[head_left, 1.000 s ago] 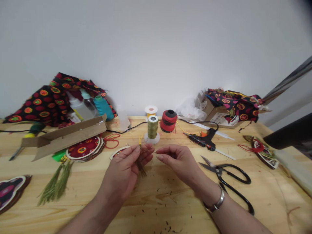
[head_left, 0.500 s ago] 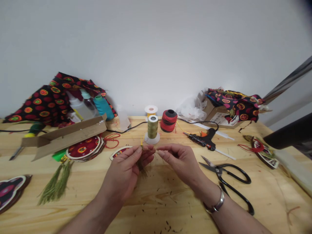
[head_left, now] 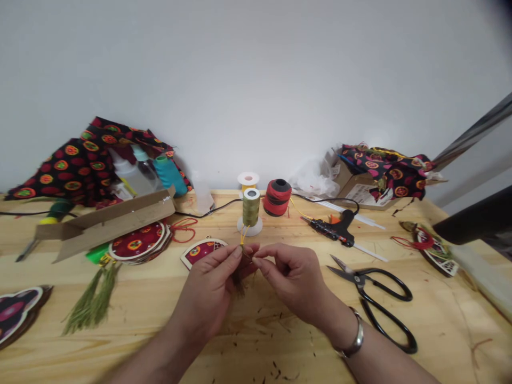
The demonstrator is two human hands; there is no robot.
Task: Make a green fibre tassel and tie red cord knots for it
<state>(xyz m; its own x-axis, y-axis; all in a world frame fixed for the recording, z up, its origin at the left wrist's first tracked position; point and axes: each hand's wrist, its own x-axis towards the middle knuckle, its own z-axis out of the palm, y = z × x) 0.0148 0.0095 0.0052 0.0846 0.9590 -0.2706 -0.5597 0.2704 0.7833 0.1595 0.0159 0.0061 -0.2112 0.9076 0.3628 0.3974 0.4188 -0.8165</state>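
Note:
My left hand (head_left: 214,290) is closed around a small olive-green tassel (head_left: 239,282), whose yellow loop sticks up above my fingertips. My right hand (head_left: 290,277) pinches a thin thread right at the tassel's head, and the fingertips of both hands touch there. Both hands hover over the wooden table (head_left: 256,341), just in front of an olive-green thread spool (head_left: 251,208). A red spool (head_left: 277,198) and a small yellow spool (head_left: 248,181) stand behind it.
Black scissors (head_left: 380,304) lie right of my right wrist, with a glue gun (head_left: 334,228) farther back. To the left lie wooden ornaments (head_left: 138,242), a finished green tassel (head_left: 90,304) and a cardboard box (head_left: 106,224) with bottles. Patterned fabric (head_left: 76,165) is piled at both back corners.
My right hand moved left until its fingertips met my left hand at the tassel's head. My left hand shifted slightly right with the tassel.

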